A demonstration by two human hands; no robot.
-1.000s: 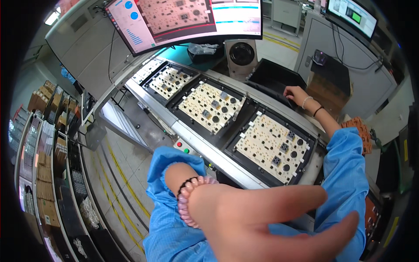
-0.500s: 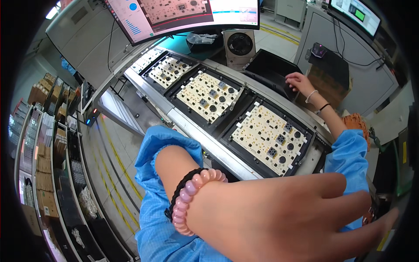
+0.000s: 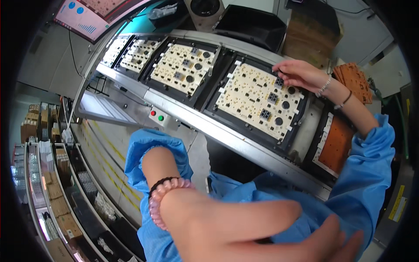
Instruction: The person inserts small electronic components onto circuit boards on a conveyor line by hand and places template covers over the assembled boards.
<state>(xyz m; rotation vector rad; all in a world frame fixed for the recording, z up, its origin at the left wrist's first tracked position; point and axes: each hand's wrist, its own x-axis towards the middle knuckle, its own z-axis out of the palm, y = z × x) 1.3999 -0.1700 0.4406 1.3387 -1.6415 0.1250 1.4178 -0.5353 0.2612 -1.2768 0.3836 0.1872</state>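
Observation:
My left hand (image 3: 214,227) is large and close to the camera at the bottom, its fingers stretched and apart with nothing visible in them. My right hand (image 3: 303,75) hovers at the far right corner of the nearest cream circuit board (image 3: 251,91), beside a dark square component (image 3: 272,97). Its fingers are curled together; whatever they may hold is hidden, and I cannot tell whether they touch the board. The board lies in a black frame (image 3: 244,126) and carries small black parts and round dark discs (image 3: 286,105).
More framed boards (image 3: 181,65) line the metal conveyor (image 3: 174,98) to the left. Beyond it are a black bin (image 3: 248,26) and a cardboard box (image 3: 310,39). An orange panel (image 3: 336,142) lies at right, near stacked orange boards (image 3: 352,81). A button box (image 3: 159,117) sits below the rail.
My right hand has moved from over the black bin to the nearest board's corner. My left hand has shifted left and down. The whole view has tilted downward.

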